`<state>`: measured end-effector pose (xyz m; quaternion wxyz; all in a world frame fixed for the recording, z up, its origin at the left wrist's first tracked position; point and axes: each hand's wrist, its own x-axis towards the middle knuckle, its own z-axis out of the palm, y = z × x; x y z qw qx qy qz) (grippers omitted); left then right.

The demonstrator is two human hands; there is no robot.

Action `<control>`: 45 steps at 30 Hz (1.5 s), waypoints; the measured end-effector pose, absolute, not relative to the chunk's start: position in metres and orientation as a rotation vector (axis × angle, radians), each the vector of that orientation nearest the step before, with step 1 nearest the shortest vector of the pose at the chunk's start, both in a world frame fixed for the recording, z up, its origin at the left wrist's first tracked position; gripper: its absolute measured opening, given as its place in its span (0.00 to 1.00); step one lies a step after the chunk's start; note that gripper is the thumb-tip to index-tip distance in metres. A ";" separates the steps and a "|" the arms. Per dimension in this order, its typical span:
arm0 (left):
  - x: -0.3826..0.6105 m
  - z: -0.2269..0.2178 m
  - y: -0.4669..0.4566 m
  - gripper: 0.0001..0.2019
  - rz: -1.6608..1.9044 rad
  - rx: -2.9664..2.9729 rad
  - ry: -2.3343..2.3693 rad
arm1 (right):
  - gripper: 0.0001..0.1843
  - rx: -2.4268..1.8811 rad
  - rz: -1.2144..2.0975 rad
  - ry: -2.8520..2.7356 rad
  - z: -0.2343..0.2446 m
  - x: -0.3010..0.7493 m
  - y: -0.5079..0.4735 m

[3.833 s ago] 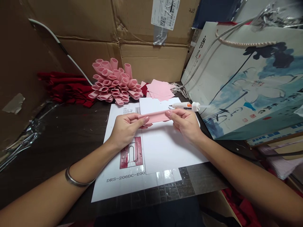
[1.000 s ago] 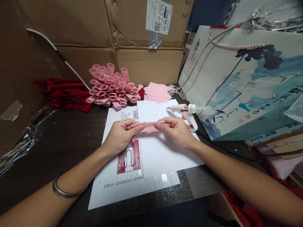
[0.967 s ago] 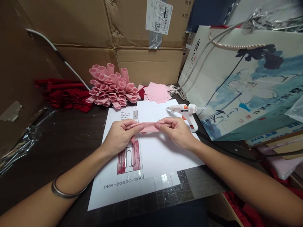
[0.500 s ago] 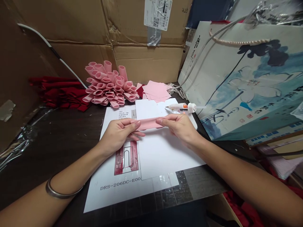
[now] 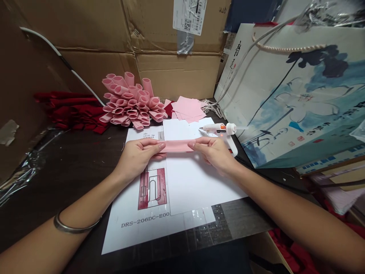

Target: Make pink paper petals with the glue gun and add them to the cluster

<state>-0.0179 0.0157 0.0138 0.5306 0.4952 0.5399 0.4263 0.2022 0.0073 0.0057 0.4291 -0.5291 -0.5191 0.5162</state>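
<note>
Over a dark table (image 5: 76,160), left fingers (image 5: 153,150) and right fingers (image 5: 200,147) pinch a smooth, narrow, straight pink strip (image 5: 177,146).

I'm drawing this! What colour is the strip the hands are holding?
The strip is pale pink, with no pattern showing; the head view shows it best.

Ahead of you: brown cardboard wall (image 5: 179,78) bearing white printed label (image 5: 188,18). At your right: flower-painted white-and-blue paper bag (image 5: 293,102), beige cord handle (image 5: 288,49). At your left: dark red fabric pile (image 5: 74,112), white cable (image 5: 47,41) slanting past.
</note>
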 end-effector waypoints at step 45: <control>0.000 0.002 0.009 0.11 0.616 2.574 1.122 | 0.22 -1.731 0.594 -1.528 -0.003 0.270 0.011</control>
